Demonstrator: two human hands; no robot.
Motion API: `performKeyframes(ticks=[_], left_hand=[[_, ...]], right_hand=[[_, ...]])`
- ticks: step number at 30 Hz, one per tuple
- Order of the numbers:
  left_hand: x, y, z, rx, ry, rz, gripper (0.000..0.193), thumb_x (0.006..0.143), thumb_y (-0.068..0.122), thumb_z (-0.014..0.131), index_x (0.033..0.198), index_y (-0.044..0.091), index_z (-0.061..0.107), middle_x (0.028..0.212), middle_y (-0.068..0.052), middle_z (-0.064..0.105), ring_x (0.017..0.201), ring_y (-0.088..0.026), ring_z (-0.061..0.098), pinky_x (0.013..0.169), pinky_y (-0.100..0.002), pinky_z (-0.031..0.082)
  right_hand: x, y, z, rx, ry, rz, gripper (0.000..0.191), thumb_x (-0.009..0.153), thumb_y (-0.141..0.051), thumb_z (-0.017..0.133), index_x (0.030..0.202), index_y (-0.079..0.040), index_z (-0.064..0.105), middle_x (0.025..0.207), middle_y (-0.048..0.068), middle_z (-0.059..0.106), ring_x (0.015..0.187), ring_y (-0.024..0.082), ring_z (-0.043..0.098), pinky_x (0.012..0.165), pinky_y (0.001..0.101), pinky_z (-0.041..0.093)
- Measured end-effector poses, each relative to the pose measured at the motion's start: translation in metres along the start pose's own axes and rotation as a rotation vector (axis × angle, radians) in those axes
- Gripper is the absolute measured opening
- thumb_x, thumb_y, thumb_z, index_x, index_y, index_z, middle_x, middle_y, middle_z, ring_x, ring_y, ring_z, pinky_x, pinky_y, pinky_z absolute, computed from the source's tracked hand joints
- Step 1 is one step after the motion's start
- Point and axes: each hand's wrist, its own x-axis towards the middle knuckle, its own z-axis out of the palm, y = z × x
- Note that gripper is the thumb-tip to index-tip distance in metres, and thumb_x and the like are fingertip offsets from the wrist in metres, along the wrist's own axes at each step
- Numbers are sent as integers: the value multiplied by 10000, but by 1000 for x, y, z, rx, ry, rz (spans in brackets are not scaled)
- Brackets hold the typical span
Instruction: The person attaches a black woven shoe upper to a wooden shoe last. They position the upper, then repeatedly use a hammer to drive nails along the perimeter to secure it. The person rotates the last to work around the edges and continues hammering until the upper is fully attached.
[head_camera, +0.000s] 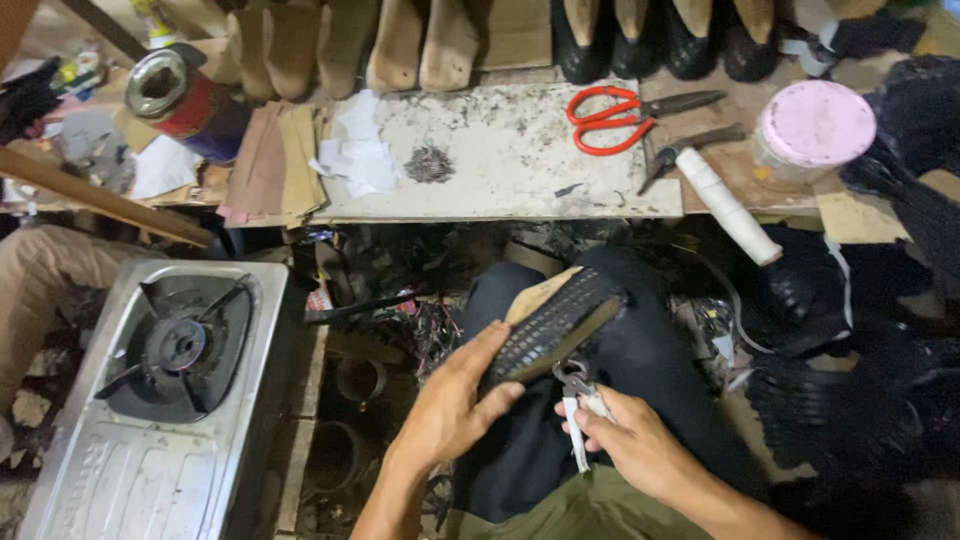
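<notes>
step: lasting shoe upper | left hand (455, 400) grip clamped on shoe (555, 325), over lap | right hand (630, 445) grip clamped on pliers (577, 395), nose just under shoe edge | next: likely firm pull, steady hold

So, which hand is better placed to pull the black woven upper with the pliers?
Probably the right hand: it holds the pliers, jaws at the upper's lower edge. The left hand steadies the shoe.

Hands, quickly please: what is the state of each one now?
Left hand: closed around the shoe, gripping its black woven upper.
Right hand: closed on the pliers, whose tip is at the shoe's edge.
</notes>
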Motion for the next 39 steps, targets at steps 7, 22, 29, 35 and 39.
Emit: performKeyframes(ticks=[7, 22, 29, 35, 39], left_hand=[[1, 4, 15, -17, 75, -45, 680, 809, 156, 813, 1424, 62, 541, 1357, -186, 632, 1218, -409, 602, 1032, -440, 471], [-104, -114, -260, 1414, 692, -53, 403, 1018, 24, 655, 1410, 116, 664, 1476, -239, 594, 1143, -375, 685, 840, -427, 585], [-123, -127, -288, 1624, 518, -273, 495, 951, 105, 580, 1438, 175, 635, 1549, -96, 560, 1207, -369, 648, 885, -440, 575], [-126, -128, -293, 1618, 511, -289, 493, 941, 112, 576, 1428, 159, 628, 1511, -100, 583, 1183, -377, 659, 886, -439, 568], [-120, -116, -284, 1477, 570, -326, 519, 916, 45, 621, 1430, 118, 626, 1510, -138, 597, 1150, -374, 679, 833, -434, 567]], right_hand=[[9, 39, -16, -82, -63, 11, 416, 944, -282, 581, 1249, -40, 729, 1079, 97, 837, 905, 183, 762, 715, 326, 606], [94, 143, -47, 165, -80, 42, 431, 950, -61, 574, 1350, 97, 555, 1249, 335, 696, 1128, 465, 752, 871, 574, 595], [113, 108, -35, 125, -194, 295, 545, 956, -181, 604, 1432, 40, 457, 1318, 313, 690, 1209, 418, 713, 1019, 556, 562], [120, 114, -26, 17, -74, 254, 459, 967, -192, 584, 1366, 29, 531, 1268, 271, 718, 1169, 386, 746, 982, 523, 575], [123, 120, -30, 7, -27, 205, 412, 975, -199, 571, 1322, 21, 580, 1235, 243, 736, 1142, 364, 768, 957, 502, 584]])
